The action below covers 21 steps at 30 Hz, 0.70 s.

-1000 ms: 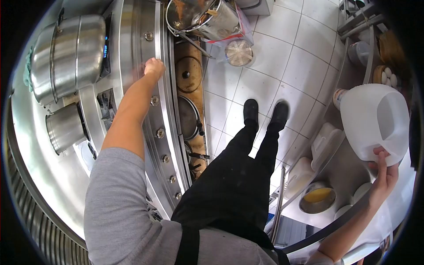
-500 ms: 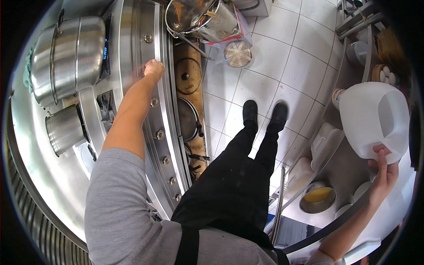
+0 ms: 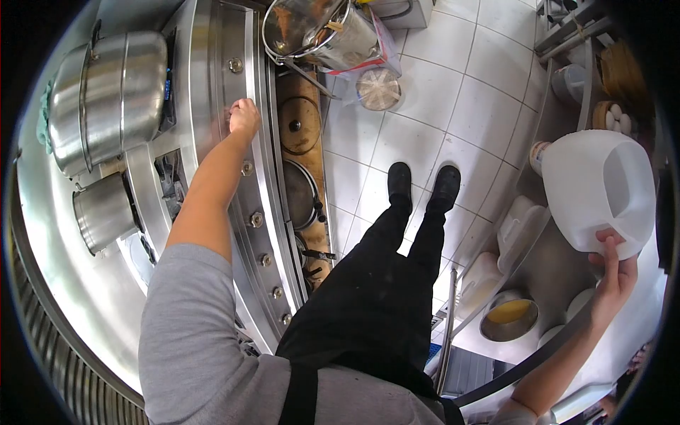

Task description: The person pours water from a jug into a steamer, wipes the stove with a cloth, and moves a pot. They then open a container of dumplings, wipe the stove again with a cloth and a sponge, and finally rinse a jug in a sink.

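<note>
On the steel stove's front panel point(image 3: 212, 85), my left hand point(image 3: 244, 119) is closed with its fingers curled round a stove knob in the row; the hand hides most of that knob. Other knobs point(image 3: 256, 219) run along the panel on both sides of it. Behind, a large steel pot point(image 3: 106, 99) sits on a burner with blue flame at its edge. Off to the right, my right hand point(image 3: 615, 276) grips a translucent white plastic jug point(image 3: 574, 184) by its lower end, and the jug lies tilted above a steel counter.
A smaller steel pot point(image 3: 105, 212) stands on the stove. Lids and pans point(image 3: 301, 195) lie on a shelf below the knobs. A steel bucket point(image 3: 347, 42) is ahead. Rightward are a bowl of yellow liquid point(image 3: 510, 312), white containers point(image 3: 516, 221) and eggs point(image 3: 620, 119).
My left hand stays at the knob and its wrist has turned slightly. The jug in my right hand has hardly moved. The whole view has shifted a little.
</note>
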{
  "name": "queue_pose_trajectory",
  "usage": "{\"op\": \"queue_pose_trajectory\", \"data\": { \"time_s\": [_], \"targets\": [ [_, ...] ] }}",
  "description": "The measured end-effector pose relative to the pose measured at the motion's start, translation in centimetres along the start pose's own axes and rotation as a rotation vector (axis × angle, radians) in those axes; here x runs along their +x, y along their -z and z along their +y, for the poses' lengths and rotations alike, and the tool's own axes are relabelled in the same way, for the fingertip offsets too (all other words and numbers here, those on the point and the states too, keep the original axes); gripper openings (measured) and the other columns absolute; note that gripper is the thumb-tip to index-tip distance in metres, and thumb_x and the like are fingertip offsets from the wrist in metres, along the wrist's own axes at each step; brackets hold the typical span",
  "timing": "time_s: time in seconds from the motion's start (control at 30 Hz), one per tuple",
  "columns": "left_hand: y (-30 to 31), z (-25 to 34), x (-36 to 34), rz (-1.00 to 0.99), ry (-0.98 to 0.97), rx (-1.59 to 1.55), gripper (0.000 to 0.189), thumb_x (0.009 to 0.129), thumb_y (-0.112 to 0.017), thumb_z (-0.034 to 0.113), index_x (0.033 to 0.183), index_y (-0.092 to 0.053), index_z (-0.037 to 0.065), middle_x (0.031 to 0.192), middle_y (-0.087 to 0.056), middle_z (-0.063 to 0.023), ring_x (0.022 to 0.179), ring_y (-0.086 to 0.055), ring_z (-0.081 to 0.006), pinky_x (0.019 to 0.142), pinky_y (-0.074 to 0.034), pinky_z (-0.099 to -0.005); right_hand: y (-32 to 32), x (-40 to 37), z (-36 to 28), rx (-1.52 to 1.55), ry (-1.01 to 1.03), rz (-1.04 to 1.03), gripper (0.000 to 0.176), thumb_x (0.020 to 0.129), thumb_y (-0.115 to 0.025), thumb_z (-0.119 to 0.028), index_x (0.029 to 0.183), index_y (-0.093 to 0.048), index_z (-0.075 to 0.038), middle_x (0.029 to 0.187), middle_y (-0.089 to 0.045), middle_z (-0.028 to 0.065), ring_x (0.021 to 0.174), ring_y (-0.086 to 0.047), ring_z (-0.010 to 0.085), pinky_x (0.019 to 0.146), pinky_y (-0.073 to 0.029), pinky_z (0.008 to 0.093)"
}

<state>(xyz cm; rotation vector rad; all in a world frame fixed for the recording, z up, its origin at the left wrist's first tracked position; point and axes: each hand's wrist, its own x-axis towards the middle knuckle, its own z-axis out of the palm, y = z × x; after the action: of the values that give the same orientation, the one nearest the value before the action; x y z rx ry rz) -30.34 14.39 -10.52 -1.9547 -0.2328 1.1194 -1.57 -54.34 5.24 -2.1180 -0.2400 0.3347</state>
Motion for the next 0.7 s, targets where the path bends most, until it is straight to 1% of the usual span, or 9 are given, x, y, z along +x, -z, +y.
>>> {"op": "queue_pose_trajectory", "data": {
  "time_s": [0.1, 0.23, 0.43, 0.5, 0.7],
  "targets": [
    [-0.31, 0.31, 0.27, 0.003, 0.042, 0.033, 0.035, 0.092, -0.051, 0.014, 0.115, -0.062, -0.010, 0.113, -0.055, -0.0282, 0.099, -0.056, -0.0416, 0.075, -0.056, -0.0401, 0.02, -0.04, -0.03, 0.001, -0.010, 0.003, 0.016, 0.098, -0.058, -0.017, 0.103, -0.067, -0.004, 0.097, -0.067, 0.0056, 0.094, -0.062, 0.0144, 0.067, -0.050, 0.0256],
    [-0.25, 0.31, 0.32, -0.009, 0.040, 0.046, 0.035, 0.092, -0.052, 0.014, 0.114, -0.063, -0.011, 0.112, -0.056, -0.0291, 0.097, -0.056, -0.0413, 0.075, -0.056, -0.0396, 0.07, -0.04, -0.04, 0.017, -0.026, -0.003, 0.016, 0.098, -0.058, -0.017, 0.102, -0.066, -0.004, 0.097, -0.067, 0.0057, 0.094, -0.062, 0.0145, 0.067, -0.050, 0.0256],
    [0.12, 0.18, 0.31, -0.020, 0.043, 0.035, 0.033, 0.091, -0.052, 0.013, 0.113, -0.064, -0.009, 0.113, -0.056, -0.0260, 0.097, -0.057, -0.0392, 0.075, -0.055, -0.0405, 0.05, 0.00, -0.16, 0.016, -0.034, -0.005, 0.015, 0.098, -0.058, -0.016, 0.103, -0.066, -0.004, 0.098, -0.067, 0.0061, 0.095, -0.062, 0.0147, 0.067, -0.050, 0.0259],
    [-0.22, 0.23, 0.45, -0.011, 0.037, 0.037, 0.032, 0.091, -0.053, 0.013, 0.113, -0.065, -0.007, 0.113, -0.057, -0.0240, 0.098, -0.056, -0.0387, 0.075, -0.055, -0.0406, 0.06, -0.01, -0.13, 0.006, -0.028, -0.003, 0.015, 0.098, -0.058, -0.016, 0.103, -0.066, -0.004, 0.099, -0.067, 0.0061, 0.095, -0.062, 0.0148, 0.067, -0.050, 0.0259],
    [-0.09, 0.15, 0.34, -0.032, 0.003, 0.049, 0.031, 0.091, -0.053, 0.014, 0.113, -0.067, -0.003, 0.114, -0.057, -0.0231, 0.100, -0.056, -0.0390, 0.074, -0.054, -0.0406, -0.16, 0.00, -0.48, 0.016, -0.030, 0.012, 0.015, 0.098, -0.059, -0.017, 0.102, -0.066, -0.004, 0.099, -0.067, 0.0057, 0.095, -0.063, 0.0148, 0.068, -0.049, 0.0255]
  ]
}}
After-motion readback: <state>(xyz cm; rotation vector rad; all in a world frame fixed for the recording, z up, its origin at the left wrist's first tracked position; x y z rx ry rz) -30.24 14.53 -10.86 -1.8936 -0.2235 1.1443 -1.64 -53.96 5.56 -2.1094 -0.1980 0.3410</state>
